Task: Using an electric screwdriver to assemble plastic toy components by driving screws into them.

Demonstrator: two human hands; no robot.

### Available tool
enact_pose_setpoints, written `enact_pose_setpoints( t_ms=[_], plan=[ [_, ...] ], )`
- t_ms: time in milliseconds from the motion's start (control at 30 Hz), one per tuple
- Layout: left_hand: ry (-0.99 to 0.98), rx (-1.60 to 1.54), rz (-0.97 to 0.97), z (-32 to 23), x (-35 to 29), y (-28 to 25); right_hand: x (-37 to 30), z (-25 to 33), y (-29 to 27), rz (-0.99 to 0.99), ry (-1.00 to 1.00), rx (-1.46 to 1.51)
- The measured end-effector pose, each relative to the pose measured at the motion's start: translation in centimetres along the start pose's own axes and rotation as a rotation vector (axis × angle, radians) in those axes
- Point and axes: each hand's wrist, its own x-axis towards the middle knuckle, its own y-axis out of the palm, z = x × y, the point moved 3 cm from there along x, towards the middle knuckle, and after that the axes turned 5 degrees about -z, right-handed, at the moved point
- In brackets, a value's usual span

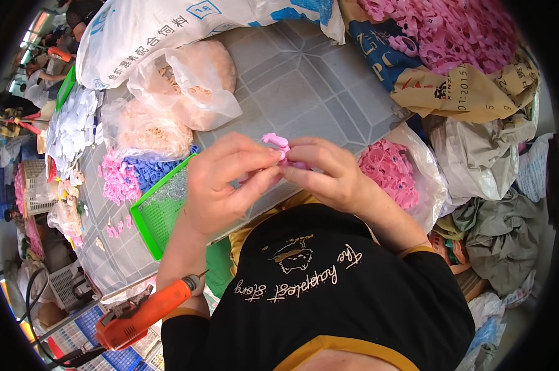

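Observation:
A small pink plastic piece (275, 141) is pinched between my two hands in front of my chest, just over the near edge of the table. The fingertips of my left hand (227, 176) close on it from the left. From the right, the thumb and fingers of my right hand (324, 170) press on it too. Fingers cover much of the piece, so its full shape is hidden. Beside my left wrist lies a bright green tray (144, 230) with grey, glittery-looking contents. Small pink parts (120, 179) and blue parts (149, 175) are heaped beyond it.
An orange power tool (146, 312) with a thin bit and cable is by my left forearm. Bags of peach-coloured parts (159, 127) and a white sack (162, 40) lie farther back. At right are a brown sack (471, 93) and a clear bag (431, 185) holding pink parts.

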Motion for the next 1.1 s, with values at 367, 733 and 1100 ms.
enact_pose_setpoints(
  t_ms=[367, 733, 1100],
  plan=[
    [-0.248, -0.221, -0.418, 4.7, -8.1, -10.8, -3.5, -1.7, 6.8, -0.261, 1.411, 1.173],
    [0.188, -1.066, -0.416, 0.9, -21.3, -18.2, -4.2, -0.8, 9.7, -0.220, 1.536, 1.067],
    [-0.301, -0.334, -0.482, -2.3, -20.8, -16.2, -1.7, -2.2, 5.3, 0.356, 1.134, 0.245]
  ],
)
